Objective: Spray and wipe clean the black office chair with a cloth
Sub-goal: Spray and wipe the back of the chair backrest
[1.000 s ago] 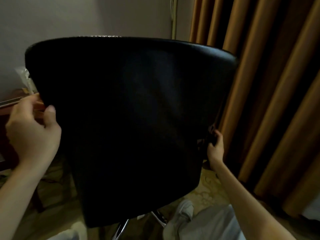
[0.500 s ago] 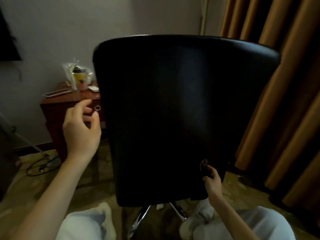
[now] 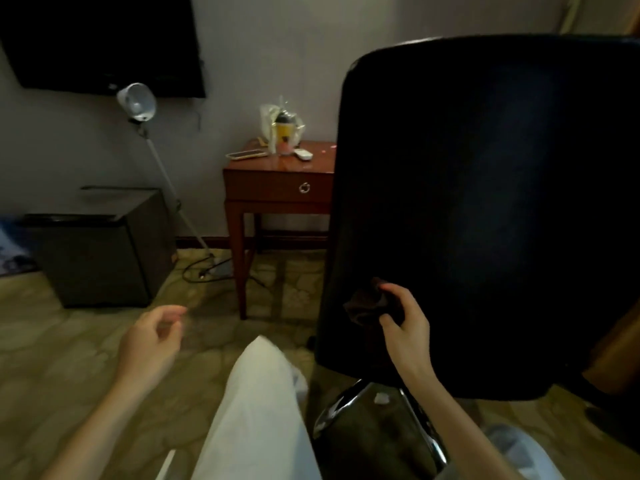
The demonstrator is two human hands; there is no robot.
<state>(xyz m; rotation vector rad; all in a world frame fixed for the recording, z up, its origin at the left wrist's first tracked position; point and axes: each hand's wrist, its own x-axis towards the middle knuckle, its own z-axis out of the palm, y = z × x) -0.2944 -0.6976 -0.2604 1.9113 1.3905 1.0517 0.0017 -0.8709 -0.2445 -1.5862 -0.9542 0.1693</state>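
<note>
Above carpet (image 3: 69, 341), right fingers (image 3: 398, 293) pinch cloth (image 3: 363, 306) at the chair (image 3: 502, 202) (left fingers (image 3: 169, 311) loose, empty).

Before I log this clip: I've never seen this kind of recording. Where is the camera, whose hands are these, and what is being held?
No machine here. One camera sits on a person's head and looks forward and down, so both bare arms reaching in from below are the wearer's own. The right hand grips a dark crumpled cloth in front of the lower back of the black office chair, which fills the right side. The left hand is open in the air and holds nothing. Behind, a wooden side table carries a phone, a plastic bag with a yellow container inside, and a small white object.
</note>
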